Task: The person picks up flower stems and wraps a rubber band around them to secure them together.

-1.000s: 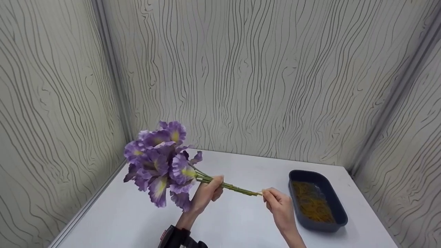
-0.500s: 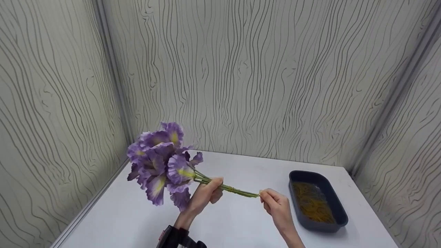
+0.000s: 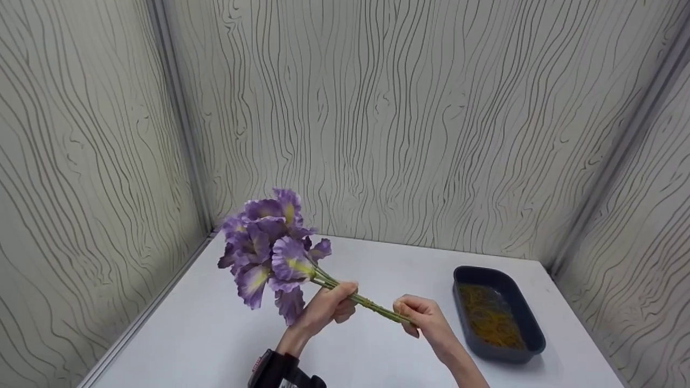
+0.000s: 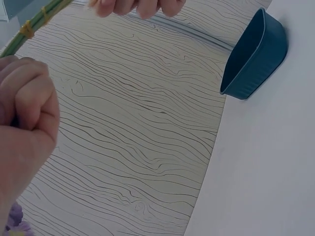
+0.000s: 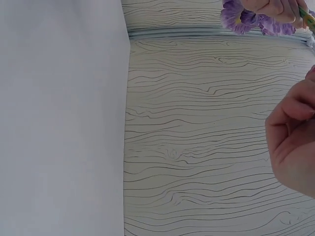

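A bunch of artificial purple irises [image 3: 256, 245] tilts over the table in the head view, blossoms to the upper left. My left hand [image 3: 328, 308] grips the green stems [image 3: 377, 309] below the flowers. In the left wrist view, a yellow rubber band [image 4: 27, 30] wraps round the stems just past that fist. My right hand [image 3: 428, 321] is at the stem ends, thumb and fingers pinched together. A pale yellowish bit shows at its fingertips in the left wrist view, seemingly a rubber band; the fingers mostly hide it.
A dark blue tub [image 3: 527, 310] stands on the right of the white table [image 3: 226, 345], with many yellow rubber bands [image 3: 490, 318] inside. Wood-patterned walls [image 3: 366, 134] enclose the table at the back and both sides.
The stretched yellowish strand between stem ends and right fingers no longer shows. My right hand has moved left, over the stem ends. Bouquet and left hand have shifted slightly right.
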Demonstrator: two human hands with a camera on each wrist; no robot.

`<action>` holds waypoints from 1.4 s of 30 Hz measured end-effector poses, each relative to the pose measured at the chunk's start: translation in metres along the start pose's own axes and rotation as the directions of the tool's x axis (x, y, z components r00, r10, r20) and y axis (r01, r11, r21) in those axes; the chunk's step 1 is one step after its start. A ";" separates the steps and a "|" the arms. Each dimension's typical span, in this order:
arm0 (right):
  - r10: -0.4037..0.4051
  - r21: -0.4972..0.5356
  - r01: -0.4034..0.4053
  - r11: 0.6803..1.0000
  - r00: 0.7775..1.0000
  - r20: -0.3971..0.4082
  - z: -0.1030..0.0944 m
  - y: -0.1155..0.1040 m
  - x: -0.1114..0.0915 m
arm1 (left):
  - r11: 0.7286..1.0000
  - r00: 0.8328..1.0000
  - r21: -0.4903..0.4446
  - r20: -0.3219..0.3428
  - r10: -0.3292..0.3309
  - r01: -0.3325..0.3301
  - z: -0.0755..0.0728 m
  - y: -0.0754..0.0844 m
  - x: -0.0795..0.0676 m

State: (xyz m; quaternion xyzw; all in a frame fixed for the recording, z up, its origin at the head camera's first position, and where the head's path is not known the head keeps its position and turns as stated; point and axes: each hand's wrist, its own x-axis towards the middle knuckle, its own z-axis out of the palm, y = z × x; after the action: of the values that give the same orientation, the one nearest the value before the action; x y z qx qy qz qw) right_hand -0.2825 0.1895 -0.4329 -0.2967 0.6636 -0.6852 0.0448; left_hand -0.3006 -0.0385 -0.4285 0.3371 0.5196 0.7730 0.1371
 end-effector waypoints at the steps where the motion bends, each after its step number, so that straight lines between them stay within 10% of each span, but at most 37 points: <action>1: -0.012 -0.002 0.012 1.000 1.000 0.026 -0.001 0.000 0.002 | 1.000 1.000 -0.002 0.011 -0.007 0.007 0.001 0.000 0.001; 14: -0.053 -0.097 0.069 0.993 0.987 0.153 -0.001 0.001 0.016 | 0.991 0.989 -0.027 0.061 -0.132 0.134 0.011 -0.009 0.007; 29: -0.173 -0.149 0.191 0.970 0.977 0.121 0.008 0.007 0.021 | 0.972 0.969 -0.025 0.079 -0.233 0.236 0.024 -0.019 0.010; 36: -0.009 -0.182 0.035 0.983 0.989 0.145 0.014 -0.018 0.011 | 0.964 0.965 0.027 0.008 -0.263 0.263 0.019 -0.022 0.009; 42: 0.098 -0.126 -0.068 0.990 0.964 0.248 -0.001 0.004 0.003 | 0.945 0.955 0.138 -0.023 -0.296 0.297 0.015 -0.020 0.009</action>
State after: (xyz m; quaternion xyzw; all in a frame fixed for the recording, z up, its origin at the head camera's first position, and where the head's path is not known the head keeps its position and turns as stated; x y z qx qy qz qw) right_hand -0.2872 0.1887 -0.4355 -0.3559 0.7030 -0.5996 0.1404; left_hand -0.2998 -0.0140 -0.4397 0.2631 0.6173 0.7057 0.2273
